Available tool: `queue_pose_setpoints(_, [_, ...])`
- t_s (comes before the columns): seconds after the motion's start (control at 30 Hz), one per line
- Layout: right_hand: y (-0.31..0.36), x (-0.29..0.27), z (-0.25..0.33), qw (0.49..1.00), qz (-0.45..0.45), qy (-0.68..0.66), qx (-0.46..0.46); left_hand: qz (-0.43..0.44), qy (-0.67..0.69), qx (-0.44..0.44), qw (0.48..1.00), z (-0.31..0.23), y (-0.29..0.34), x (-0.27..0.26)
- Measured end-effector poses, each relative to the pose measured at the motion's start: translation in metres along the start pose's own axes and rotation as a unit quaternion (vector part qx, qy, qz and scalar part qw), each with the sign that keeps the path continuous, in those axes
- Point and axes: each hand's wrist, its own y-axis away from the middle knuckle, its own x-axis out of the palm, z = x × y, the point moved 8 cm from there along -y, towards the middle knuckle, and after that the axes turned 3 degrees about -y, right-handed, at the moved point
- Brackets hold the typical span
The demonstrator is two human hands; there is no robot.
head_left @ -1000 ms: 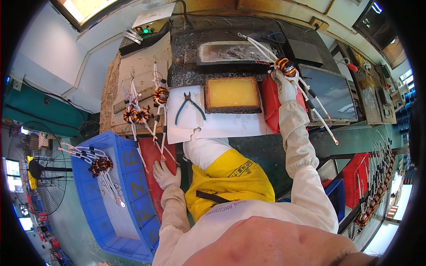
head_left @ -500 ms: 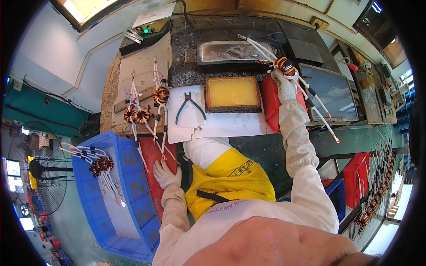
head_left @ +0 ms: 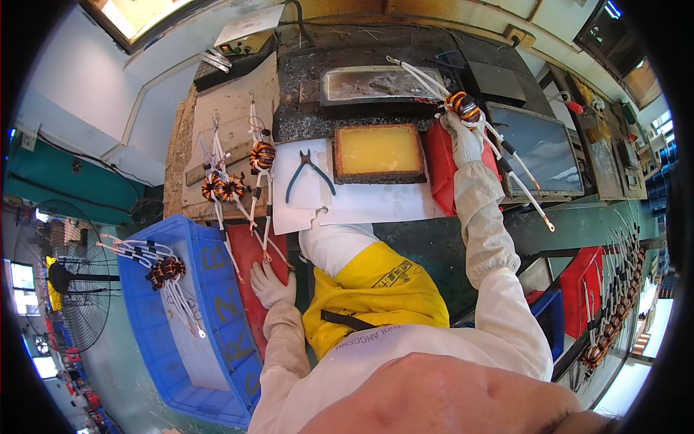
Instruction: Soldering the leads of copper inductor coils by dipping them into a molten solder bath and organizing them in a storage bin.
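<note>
My right hand [head_left: 466, 139], in a pale glove, is closed around a copper-wound ring coil [head_left: 463, 108] beside the metal trough. The coil's white sleeved leads stick out both ways: some reach over the trough [head_left: 384, 83], others hang down to the right with bare lugs. Under that hand stands a red bin [head_left: 442, 168]. Low at the left, my gloved left hand [head_left: 273, 284] lies on a red surface [head_left: 247, 281] with its fingers stretched out, holding nothing. Lead ends from the coils on the bench hang close to its fingertips.
A framed tray of yellow material [head_left: 379, 152] sits mid-bench, beside blue-handled cutters [head_left: 309, 173] on white paper. More wound coils [head_left: 262, 155] lie at left. A blue crate [head_left: 173, 362] holds another coil [head_left: 165, 272]. Several coils line a rack [head_left: 614, 318] at right.
Both hands and the held coil keep practically the same place. The green light on the small control box at the back left has gone dim.
</note>
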Motion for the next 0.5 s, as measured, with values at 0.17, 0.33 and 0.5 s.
queue_pose_setpoints(0.17, [-0.0009, -0.0016, -0.0014, 1.000, -0.011, -0.028, 0.005, -0.002, 0.000, 0.000, 1.000, 0.0006, 0.0004, 0.0006])
queue_pose_setpoints(0.33, [0.0011, 0.0017, 0.0008, 0.999, -0.004, -0.037, 0.008, 0.003, -0.002, -0.003, 1.000, 0.0013, 0.0005, 0.0007])
queue_pose_setpoints(0.5, [-0.0020, -0.0033, -0.0020, 0.998, -0.003, -0.055, 0.005, 0.000, 0.002, -0.002, 1.000, 0.0001, -0.0009, -0.0007])
